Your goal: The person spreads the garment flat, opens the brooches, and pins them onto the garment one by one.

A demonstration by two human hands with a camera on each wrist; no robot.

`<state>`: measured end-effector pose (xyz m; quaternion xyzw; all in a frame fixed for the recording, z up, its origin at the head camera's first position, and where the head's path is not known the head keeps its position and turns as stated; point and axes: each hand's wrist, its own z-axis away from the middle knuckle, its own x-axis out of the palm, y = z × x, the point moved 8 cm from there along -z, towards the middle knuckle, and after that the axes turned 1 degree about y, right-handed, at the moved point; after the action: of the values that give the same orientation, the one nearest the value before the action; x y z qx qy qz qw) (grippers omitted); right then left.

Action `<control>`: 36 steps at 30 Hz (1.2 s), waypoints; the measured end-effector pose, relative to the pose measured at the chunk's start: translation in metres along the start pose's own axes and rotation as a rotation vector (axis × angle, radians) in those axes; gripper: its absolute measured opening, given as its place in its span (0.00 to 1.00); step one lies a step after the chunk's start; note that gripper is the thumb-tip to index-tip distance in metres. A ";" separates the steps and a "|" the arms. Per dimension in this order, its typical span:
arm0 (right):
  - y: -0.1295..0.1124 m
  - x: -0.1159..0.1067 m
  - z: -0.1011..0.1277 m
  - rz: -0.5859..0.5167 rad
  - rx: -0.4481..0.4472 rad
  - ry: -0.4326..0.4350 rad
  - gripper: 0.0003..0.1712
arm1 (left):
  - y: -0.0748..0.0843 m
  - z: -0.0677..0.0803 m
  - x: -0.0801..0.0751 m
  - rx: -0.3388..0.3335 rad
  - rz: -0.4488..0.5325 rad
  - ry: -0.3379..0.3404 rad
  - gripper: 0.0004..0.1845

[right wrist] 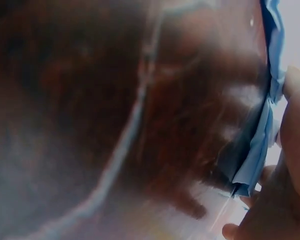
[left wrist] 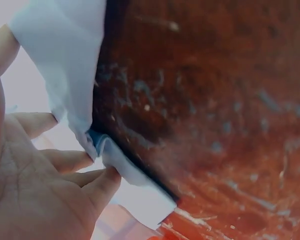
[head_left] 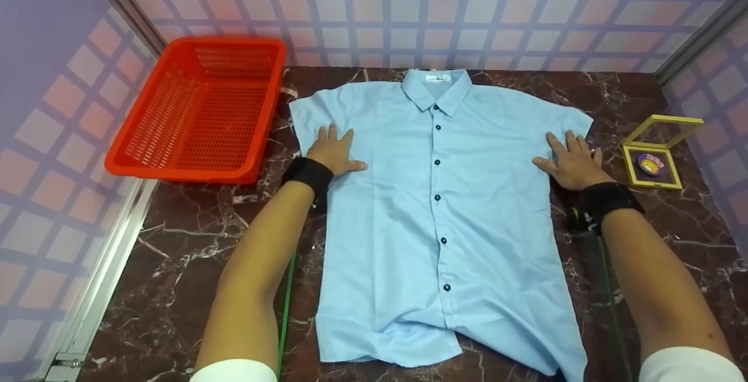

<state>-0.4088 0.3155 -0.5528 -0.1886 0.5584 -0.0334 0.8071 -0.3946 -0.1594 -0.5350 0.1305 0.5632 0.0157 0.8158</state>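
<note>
A light blue short-sleeved shirt (head_left: 397,207) lies front up and spread out, collar at the far side, with dark buttons down its middle. Its lower hem is rumpled and uneven. My left hand (head_left: 334,151) rests with spread fingers on the shirt near the left sleeve's underarm. On the other side, my right hand (head_left: 575,163) touches the cloth below the right sleeve, fingers extended. Both wrist views show the shirt's edge close up, with the left hand's fingertips (left wrist: 110,177) against the fabric and the right hand (right wrist: 295,165) beside it.
An empty red plastic basket (head_left: 269,107) stands at the back left. To the right, a small yellow frame-like box (head_left: 653,182) sits with its lid raised and a round purple-and-yellow item inside. Tiled-pattern panels (head_left: 409,25) border the dark marbled table (head_left: 193,253).
</note>
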 end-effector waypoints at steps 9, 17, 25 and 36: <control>-0.016 -0.001 0.005 0.015 -0.032 0.138 0.53 | 0.042 0.022 -0.004 0.137 0.005 0.132 0.43; -0.048 0.011 0.008 0.067 -0.123 0.133 0.49 | 0.170 0.089 0.032 0.786 -0.157 0.185 0.31; -0.051 0.025 0.009 0.080 -0.133 0.114 0.49 | 0.242 0.175 0.089 1.296 -0.225 0.087 0.34; -0.052 0.022 0.004 0.101 -0.143 0.093 0.49 | 0.264 0.198 0.136 1.339 -0.574 0.033 0.26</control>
<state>-0.3887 0.2627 -0.5530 -0.2155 0.6050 0.0388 0.7655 -0.1299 0.0800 -0.5332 0.4487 0.4763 -0.5447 0.5245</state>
